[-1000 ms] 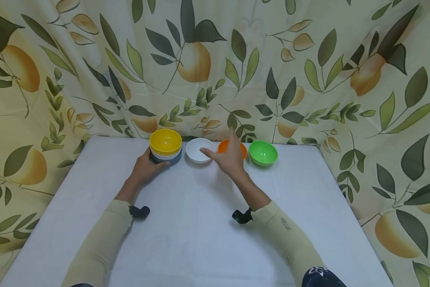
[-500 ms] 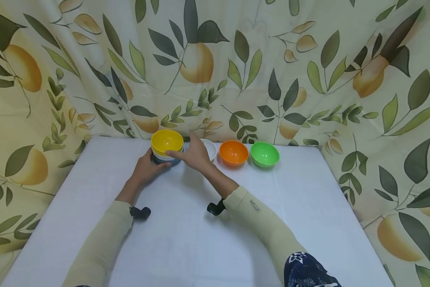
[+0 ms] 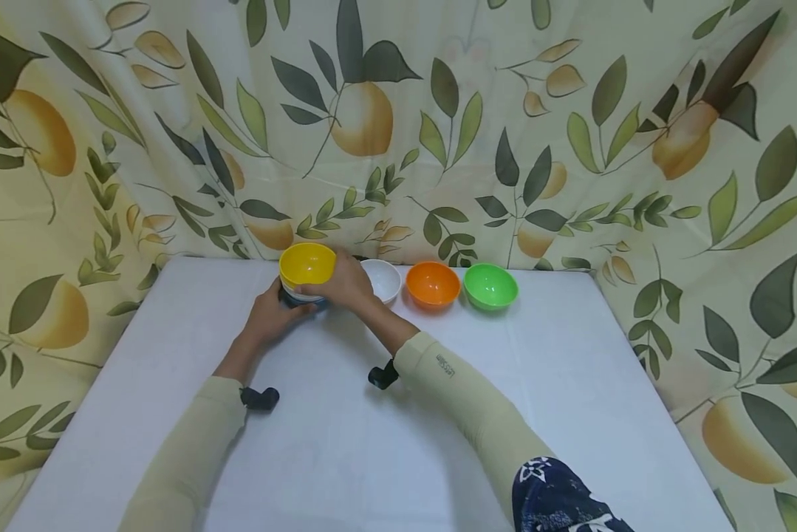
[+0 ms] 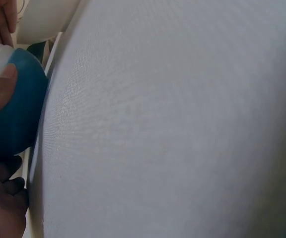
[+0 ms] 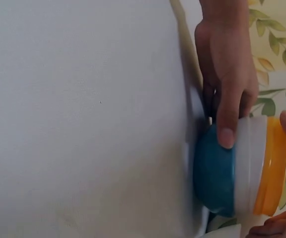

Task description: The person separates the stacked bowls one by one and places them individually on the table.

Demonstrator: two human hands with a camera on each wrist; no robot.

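Note:
A stack of bowls stands near the far edge at left: a blue bowl (image 5: 213, 173) lowest, white in the middle, a yellow bowl (image 3: 305, 264) on top. My left hand (image 3: 268, 314) grips the blue bowl from the left, its thumb across the front; in the left wrist view that thumb (image 4: 3, 91) lies near the blue rim. From the right, my right hand (image 3: 345, 283) holds the yellow bowl, thumb at the front and fingers round the right side. The right wrist view shows the white layer (image 5: 250, 166) between blue and yellow. The fingers' far ends are partly hidden.
Right of the stack, a white bowl (image 3: 381, 281), an orange bowl (image 3: 433, 286) and a green bowl (image 3: 490, 287) stand in a row along the far edge of the white-covered table (image 3: 345, 443). A fruit-patterned curtain (image 3: 398, 133) hangs right behind them.
My right hand has moved left from in front of the orange bowl, past the white bowl, and has taken hold of the yellow bowl. My left hand has stayed at the stack.

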